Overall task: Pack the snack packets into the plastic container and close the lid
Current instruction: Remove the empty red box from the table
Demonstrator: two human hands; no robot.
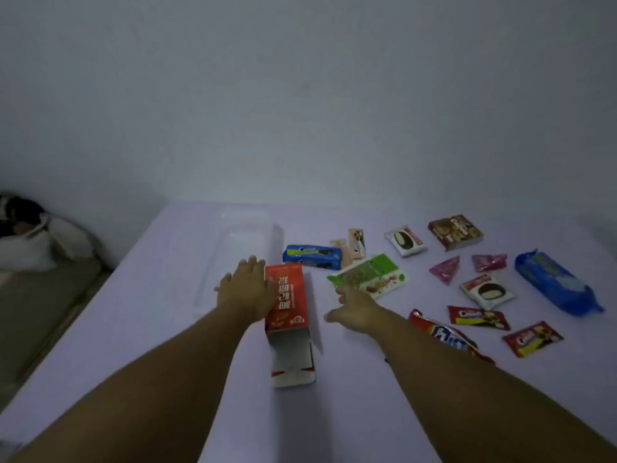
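A clear plastic container [245, 238] lies at the table's far middle-left, faint against the pale cloth. My left hand [245, 290] rests flat in front of it, fingers stretched out, touching the left side of a red carton [288, 307] whose near end flaps are open. My right hand [354, 309] hovers to the right of the carton, fingers spread and holding nothing, just short of a green packet [367, 277]. A blue biscuit pack [312, 257] and two thin wafer bars [354, 248] lie behind the carton.
Several more snacks are scattered to the right: a brown box [455, 232], two white pie packets [405, 242], pink triangular packets [445, 269], a large blue packet [556, 282], small red packets [477, 317] and a red chips bag [447, 339]. A white bag [33, 242] sits off the table's left edge.
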